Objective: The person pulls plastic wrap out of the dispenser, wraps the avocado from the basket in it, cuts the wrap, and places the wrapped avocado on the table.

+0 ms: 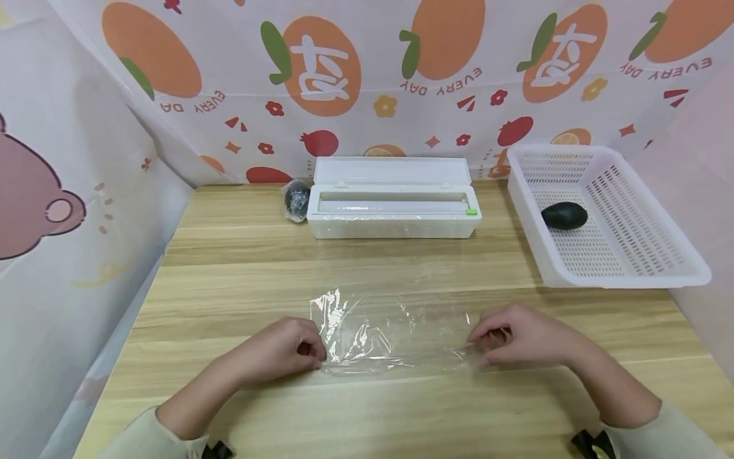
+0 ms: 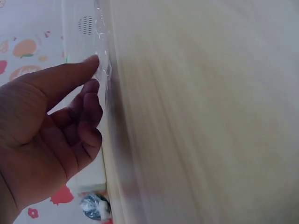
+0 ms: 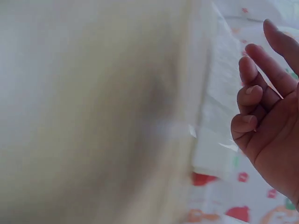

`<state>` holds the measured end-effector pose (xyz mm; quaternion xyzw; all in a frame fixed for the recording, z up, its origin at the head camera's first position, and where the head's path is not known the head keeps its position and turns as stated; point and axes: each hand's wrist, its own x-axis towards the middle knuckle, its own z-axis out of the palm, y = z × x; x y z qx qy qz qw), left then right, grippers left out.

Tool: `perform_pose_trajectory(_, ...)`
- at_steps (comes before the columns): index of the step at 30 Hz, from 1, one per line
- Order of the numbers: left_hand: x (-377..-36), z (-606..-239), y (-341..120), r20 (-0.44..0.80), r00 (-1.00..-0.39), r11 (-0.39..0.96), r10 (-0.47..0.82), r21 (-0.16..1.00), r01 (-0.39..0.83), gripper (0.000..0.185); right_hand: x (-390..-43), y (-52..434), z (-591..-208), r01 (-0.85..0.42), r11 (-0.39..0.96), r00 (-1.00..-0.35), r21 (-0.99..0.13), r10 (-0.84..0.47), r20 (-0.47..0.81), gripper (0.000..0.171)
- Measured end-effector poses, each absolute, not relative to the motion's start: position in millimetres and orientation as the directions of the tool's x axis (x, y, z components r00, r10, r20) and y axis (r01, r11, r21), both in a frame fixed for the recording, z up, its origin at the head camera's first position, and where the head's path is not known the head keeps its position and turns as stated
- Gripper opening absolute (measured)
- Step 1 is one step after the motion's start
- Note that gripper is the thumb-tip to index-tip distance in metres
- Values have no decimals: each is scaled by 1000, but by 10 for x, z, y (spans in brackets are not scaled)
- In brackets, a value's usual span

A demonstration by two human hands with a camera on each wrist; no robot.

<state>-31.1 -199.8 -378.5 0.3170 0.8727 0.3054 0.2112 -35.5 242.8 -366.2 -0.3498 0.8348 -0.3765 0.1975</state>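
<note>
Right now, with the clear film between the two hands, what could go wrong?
The clear film shows wrinkles, so it might fold and cling to itself. The right hand has its thumb and forefinger apart, so that side of the film could slip away.

My head view looks forward-down over the worktop (image 1: 241,287); close wrist views face my hands (image 2: 46,133) (image 3: 274,122), sharing the fruit-print backdrop (image 1: 367,127).

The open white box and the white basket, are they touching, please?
Apart: the head view shows wooden table between the white box and the white basket.
</note>
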Motion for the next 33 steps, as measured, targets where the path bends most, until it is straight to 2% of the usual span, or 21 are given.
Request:
perform_pose_trajectory(5, -301, -3810, -1976, -166, -705, 635, 689, 608, 477, 24, -591, 2607, -3285, -514, 520, -704, -682, -710, -10, 18)
perform_pose_trajectory(8, -276, -3817, -1990, -144, -711, 632, 689, 599, 492, 27, -823, 2746, -2964, -494, 614, -779, -615, -627, 0, 16)
perform_pose_trajectory(12, -276, -3836, -1977, -129, -711, 620, 691, 612, 491, 28, -1233, 3064, -2601, -350, 790, -915, -503, -403, 4, 16)
perform_pose_trajectory(16, -314, -3854, -1931, -131, -703, 607, 699, 628, 486, 27, -1669, 3449, -2444, -169, 914, -979, -368, -200, -49, 30)
perform_pose_trajectory(20, -339, -3863, -1911, -142, -701, 606, 699, 637, 476, 27, -2043, 3738, -2475, -94, 952, -979, -291, -141, -145, 44)
perform_pose_trajectory(25, -333, -3877, -1927, -138, -707, 606, 693, 642, 469, 27, -2326, 3943, -2667, 29, 945, -949, -327, -76, -306, 64)
perform_pose_trajectory(27, -329, -3884, -1930, -135, -709, 604, 692, 646, 467, 26, -2375, 4030, -2764, 77, 935, -926, -347, -62, -372, 74)
perform_pose_trajectory(33, -328, -3896, -1911, -125, -704, 592, 699, 653, 472, 27, -2406, 4297, -2957, 139, 944, -822, -299, -59, -567, 93)
